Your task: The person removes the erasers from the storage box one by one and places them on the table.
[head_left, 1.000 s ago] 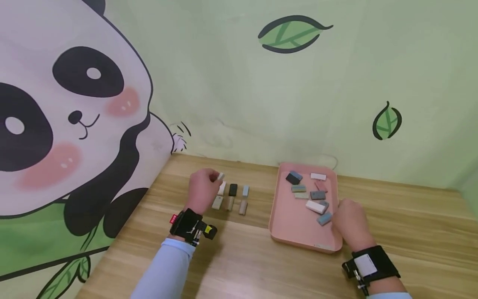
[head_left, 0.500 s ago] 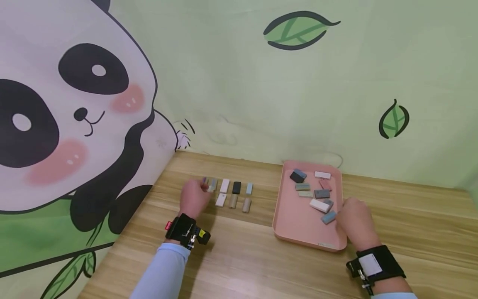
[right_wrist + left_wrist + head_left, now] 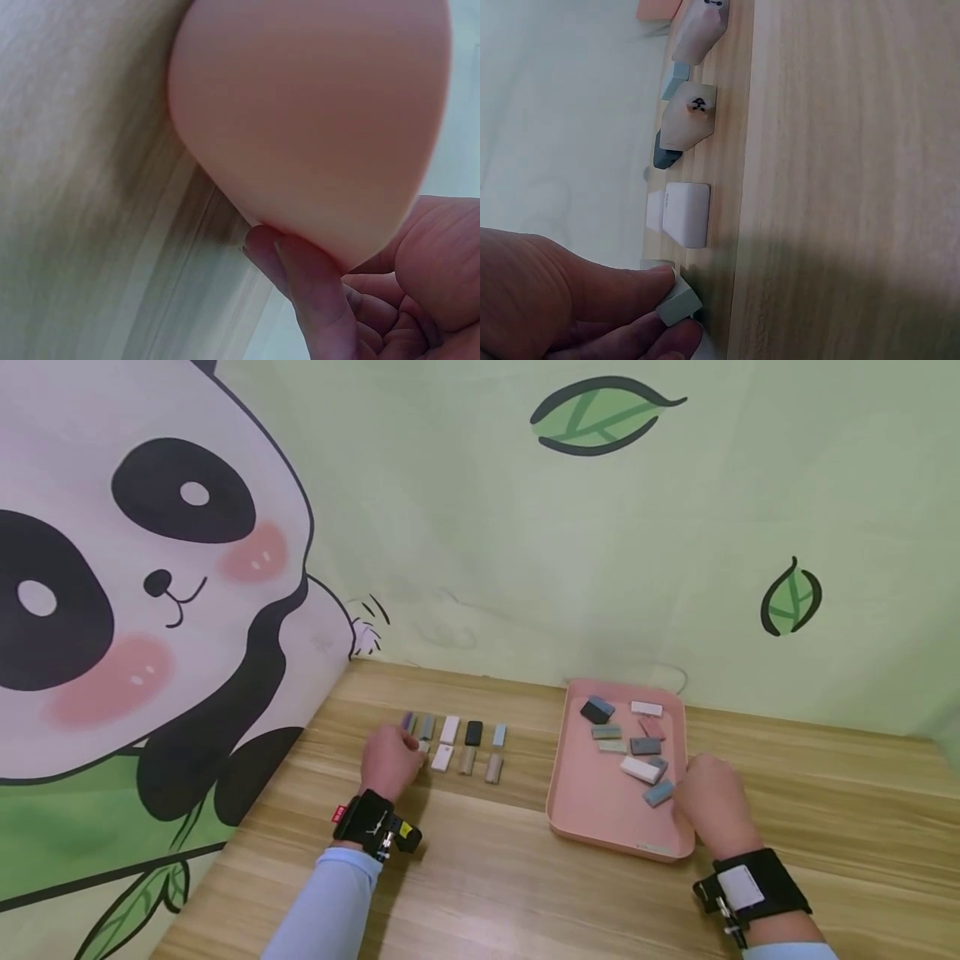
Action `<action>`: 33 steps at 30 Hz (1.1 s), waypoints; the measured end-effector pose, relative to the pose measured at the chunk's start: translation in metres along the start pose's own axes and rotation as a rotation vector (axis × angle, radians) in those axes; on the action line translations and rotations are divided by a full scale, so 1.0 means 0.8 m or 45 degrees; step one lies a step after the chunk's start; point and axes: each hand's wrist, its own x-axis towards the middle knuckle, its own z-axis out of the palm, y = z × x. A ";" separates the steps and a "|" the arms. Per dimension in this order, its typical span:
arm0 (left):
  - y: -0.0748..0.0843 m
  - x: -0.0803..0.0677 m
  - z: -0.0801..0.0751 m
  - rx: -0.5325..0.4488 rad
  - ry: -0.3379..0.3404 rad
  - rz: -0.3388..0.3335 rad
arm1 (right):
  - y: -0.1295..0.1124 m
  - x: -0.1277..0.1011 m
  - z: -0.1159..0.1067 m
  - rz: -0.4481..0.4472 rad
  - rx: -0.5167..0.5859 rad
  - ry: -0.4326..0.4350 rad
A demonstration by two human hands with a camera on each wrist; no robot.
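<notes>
My left hand (image 3: 390, 764) pinches a small pale green eraser (image 3: 679, 301) between thumb and fingers, low over the table at the left end of the near row. Beside it in that row lie a white eraser (image 3: 442, 757) and two tan ones, which show small printed figures in the left wrist view. Behind stand a purple (image 3: 407, 721), a grey-green (image 3: 426, 727), a white (image 3: 449, 729), a black (image 3: 474, 732) and a light blue eraser (image 3: 499, 735). My right hand (image 3: 716, 802) grips the right edge of the pink tray (image 3: 600, 814), fingertips against its outer wall.
Several erasers lie scattered inside the tray, among them a white one (image 3: 641, 769), a blue one (image 3: 659, 793) and a pink one (image 3: 652, 727). The wooden table (image 3: 487, 868) ends at a green wall (image 3: 450, 543) with panda and leaf drawings.
My left hand has moved left and toward me with the pale green eraser, uncovering the far row. My right hand stays at the tray's edge; the head view has shifted slightly.
</notes>
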 end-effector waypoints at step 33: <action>0.065 -0.003 -0.011 0.114 0.119 0.269 | 0.003 0.000 0.000 -0.166 -0.133 0.031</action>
